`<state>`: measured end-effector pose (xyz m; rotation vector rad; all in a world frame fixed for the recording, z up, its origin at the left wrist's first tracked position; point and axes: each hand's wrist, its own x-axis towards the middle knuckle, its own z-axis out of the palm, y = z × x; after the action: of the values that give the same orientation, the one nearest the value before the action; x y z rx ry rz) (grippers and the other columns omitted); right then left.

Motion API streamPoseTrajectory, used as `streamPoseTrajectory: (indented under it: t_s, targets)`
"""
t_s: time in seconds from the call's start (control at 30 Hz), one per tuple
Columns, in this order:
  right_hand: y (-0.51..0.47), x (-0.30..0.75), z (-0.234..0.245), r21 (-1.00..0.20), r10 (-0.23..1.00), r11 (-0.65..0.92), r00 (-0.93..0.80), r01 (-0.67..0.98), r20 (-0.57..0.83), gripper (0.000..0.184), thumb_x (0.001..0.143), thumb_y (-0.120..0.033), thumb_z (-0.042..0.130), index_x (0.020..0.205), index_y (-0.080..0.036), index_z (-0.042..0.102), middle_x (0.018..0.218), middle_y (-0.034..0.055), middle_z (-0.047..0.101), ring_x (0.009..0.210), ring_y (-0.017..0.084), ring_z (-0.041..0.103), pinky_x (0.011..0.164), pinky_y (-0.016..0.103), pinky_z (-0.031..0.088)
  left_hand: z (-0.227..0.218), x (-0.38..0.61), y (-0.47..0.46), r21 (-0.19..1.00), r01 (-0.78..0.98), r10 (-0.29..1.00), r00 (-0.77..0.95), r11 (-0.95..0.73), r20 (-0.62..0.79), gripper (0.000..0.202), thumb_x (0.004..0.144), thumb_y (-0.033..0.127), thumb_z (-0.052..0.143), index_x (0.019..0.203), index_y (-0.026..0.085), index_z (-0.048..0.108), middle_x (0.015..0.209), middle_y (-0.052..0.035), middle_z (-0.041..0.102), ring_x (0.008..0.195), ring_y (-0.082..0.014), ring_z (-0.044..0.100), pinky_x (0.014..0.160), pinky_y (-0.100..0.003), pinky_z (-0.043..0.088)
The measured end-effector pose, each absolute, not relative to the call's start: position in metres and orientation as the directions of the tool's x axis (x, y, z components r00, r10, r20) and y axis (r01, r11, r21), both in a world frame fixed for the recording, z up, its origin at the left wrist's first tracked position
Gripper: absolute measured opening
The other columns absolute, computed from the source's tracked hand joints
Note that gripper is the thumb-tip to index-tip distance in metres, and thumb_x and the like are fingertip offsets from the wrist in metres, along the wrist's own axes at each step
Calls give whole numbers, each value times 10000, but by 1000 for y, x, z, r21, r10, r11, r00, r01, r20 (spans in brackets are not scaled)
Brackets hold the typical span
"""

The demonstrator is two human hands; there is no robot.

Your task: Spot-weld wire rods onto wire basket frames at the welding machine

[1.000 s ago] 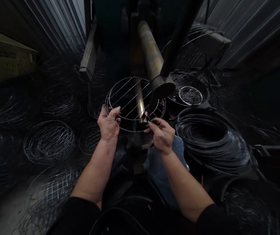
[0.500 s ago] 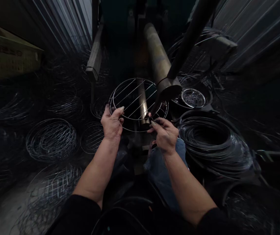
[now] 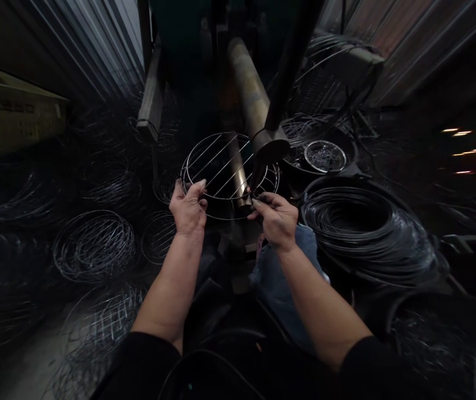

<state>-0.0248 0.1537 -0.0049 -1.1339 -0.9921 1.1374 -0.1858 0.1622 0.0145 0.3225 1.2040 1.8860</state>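
Beside a round black tub of coiled grey wire, pinched with left hand a silver wire rack partly behind a tan metal cylinder, with right hand something indistinct.

Round wire rack: thin, bare metal wire is seen, smooth and pale, with a clean shine along rings and crossbars. Lower cylinder: metal; a brassy, polished gloss is noted towards the near end. Upper cylinder: metal; a dull, mottled, brownish surface is presented. Wire coil: dark metal strands, smooth, by which light is returned in streaks. Wire heap: metal, silvery glints on thin strands. Blue cloth: matt, denim-like weave; a rough edge is observed. Sleeve: black cloth, matt. Ribbed wall sheet: metallic in appearance, pale, with a soft sheen.
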Motion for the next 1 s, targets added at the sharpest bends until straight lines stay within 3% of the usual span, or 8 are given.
streamPoseTrajectory:
  t_s: [0.23,0.4,0.63,0.83,1.0]
  targets:
    - [156,-24,-8,-979,988,63,152,-195,34,165,648,-280,707,745,-161,650,507,-38,613,427,139,603,482,257,485,12,-186,163,835,-521,764,-607,-176,-218,494,468,190,812,814,200,460,737,51,514,556,-71,555,398,-149,269]
    - [152,-26,-5,-967,993,51,115,-250,23,184,659,-297,733,749,-156,659,570,-13,656,449,146,622,466,255,492,10,-187,160,841,-526,767,-590,-128,-252,525,495,194,806,915,217,492,776,48,537,587,-72,567,435,-149,300]
    - [126,17,-6,-977,921,157,378,-141,94,226,684,-345,769,814,-167,723,712,15,706,629,158,684,658,309,560,14,-212,167,883,-468,813,-529,-41,-242,543,560,370,806,1011,233,537,793,28,575,621,-103,569,504,-208,385]
    - [110,25,4,-985,990,-81,101,-151,-97,278,618,-332,822,808,-145,744,687,44,709,583,183,678,552,306,549,19,-214,176,891,-454,819,-504,19,-274,569,474,207,790,988,194,546,717,40,562,605,-107,578,476,-202,361]
    - [127,-15,23,-977,996,-78,21,-199,-83,241,638,-315,788,784,-131,729,657,34,691,550,174,676,507,270,531,19,-204,157,884,-463,801,-553,-66,-230,453,484,212,774,864,184,531,660,61,511,562,-75,545,446,-169,307]
